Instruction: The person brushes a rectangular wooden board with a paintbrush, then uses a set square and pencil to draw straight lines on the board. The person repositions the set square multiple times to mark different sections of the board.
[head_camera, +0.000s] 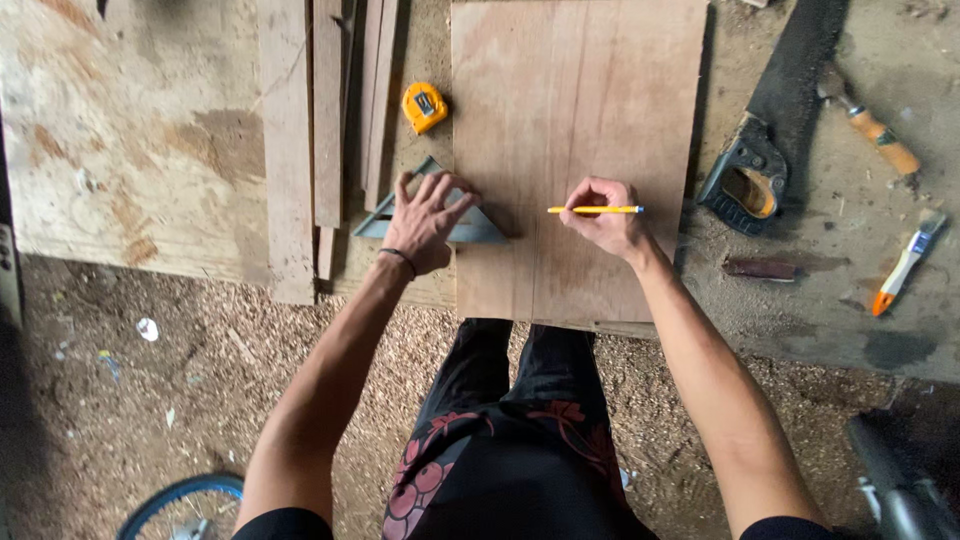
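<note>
Far left I see a worn plywood sheet (130, 130) w/ narrow wood strips (300, 140) beside it. Yellow tape measure (425, 107) sits just above my left hand (425, 225), which lies flat, fingers spread, pressing a grey triangular square (478, 228) at the left edge of the brown board (580, 100). My right hand (605, 220) is pinched on a yellow pencil (595, 210), lying level over the board's middle. Further right: handsaw (765, 150), chisel (875, 130), small orange-tipped tool (905, 265).

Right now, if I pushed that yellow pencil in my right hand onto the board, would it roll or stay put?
The yellow pencil looks thin, straight and stiff, so it is probably light and may roll if released. The plywood board lies flat and looks smooth, so little would likely stop it. The right hand pinches it sideways across the board.
</note>
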